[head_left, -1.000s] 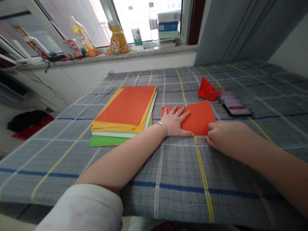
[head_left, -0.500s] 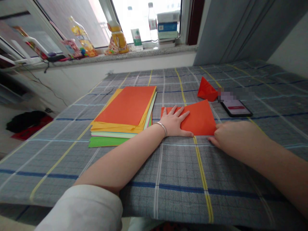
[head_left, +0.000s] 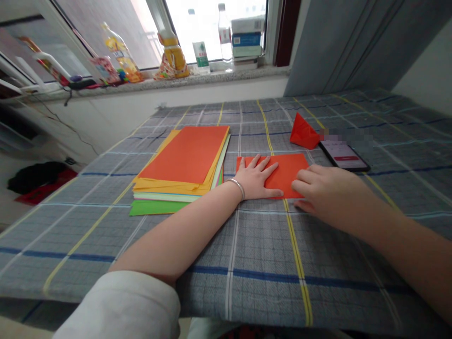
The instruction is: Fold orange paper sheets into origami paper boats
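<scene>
An orange sheet of paper (head_left: 286,175), apparently folded, lies crosswise on the checked cloth. My left hand (head_left: 256,178) is spread flat over its left half, fingers apart, pressing it down. At the near right part of the sheet, my right hand (head_left: 314,188) has its fingers curled onto the paper, with the thumb low by the near edge. The right hand covers that corner. Beyond the sheet stands a folded red paper shape (head_left: 303,133) with a pointed top.
To the left is a stack of coloured paper (head_left: 187,153), orange on top, with yellow, white and green beneath. A phone (head_left: 346,156) lies at the right behind my right hand. Bottles and boxes (head_left: 246,38) line the windowsill.
My right hand has moved left from the sheet's right end, further onto the paper. The sheet's far right corner sits lower and flatter. My left hand has stayed put.
</scene>
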### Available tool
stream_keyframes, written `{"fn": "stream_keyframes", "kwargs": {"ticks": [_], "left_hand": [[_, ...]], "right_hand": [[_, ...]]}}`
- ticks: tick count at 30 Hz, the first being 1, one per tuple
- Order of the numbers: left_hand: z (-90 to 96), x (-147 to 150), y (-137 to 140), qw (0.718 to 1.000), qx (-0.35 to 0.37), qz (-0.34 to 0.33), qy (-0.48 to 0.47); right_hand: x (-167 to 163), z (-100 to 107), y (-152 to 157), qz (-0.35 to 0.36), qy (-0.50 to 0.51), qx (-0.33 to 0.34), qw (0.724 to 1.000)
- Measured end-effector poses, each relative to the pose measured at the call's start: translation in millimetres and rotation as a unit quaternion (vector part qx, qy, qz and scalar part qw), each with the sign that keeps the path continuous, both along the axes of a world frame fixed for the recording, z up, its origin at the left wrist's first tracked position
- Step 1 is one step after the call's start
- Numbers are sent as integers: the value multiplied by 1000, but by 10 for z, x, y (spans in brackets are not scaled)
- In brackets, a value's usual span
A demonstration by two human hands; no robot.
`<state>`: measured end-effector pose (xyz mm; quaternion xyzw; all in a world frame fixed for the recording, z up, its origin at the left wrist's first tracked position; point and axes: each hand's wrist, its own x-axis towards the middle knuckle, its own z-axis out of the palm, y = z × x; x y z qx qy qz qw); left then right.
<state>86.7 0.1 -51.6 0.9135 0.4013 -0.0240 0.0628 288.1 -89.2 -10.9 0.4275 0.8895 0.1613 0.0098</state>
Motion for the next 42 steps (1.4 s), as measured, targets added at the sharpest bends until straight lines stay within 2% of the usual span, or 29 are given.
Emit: {"fn": "stream_keyframes", "kwargs": {"ticks": [1,3,7,10,13,18,24,31,37,42], "left_hand": [[5,4,-1,1000,1,1,3],[13,10,3,1000,0,4,9],[26,-14,29,1000,2,7,-17],[71,-65,37,993,74,-10,-95],[151,-93,-7,972,175,-52,-151],[221,-33,-162,945,274,-130,-120],[171,40,-273,940,303,-120,-101],[95,82,-322,928,337,-127,-95],[55,47,-243,902,386,-166,-96],[16,-78,-156,885,412,-195,-90]], "right_hand": [[1,-42,36,25,11,-15,1000],[5,-134,101,30,41,-27,998],[-2,-233,140,54,62,-17,996],[-25,-230,119,42,64,15,997],[-36,-234,121,5,88,67,994],[-27,-271,181,-70,157,102,980],[-51,-284,204,-108,181,93,973],[-73,-310,200,-88,175,97,976],[-49,-340,227,-74,150,125,978],[-13,-350,259,-75,147,104,981]]}}
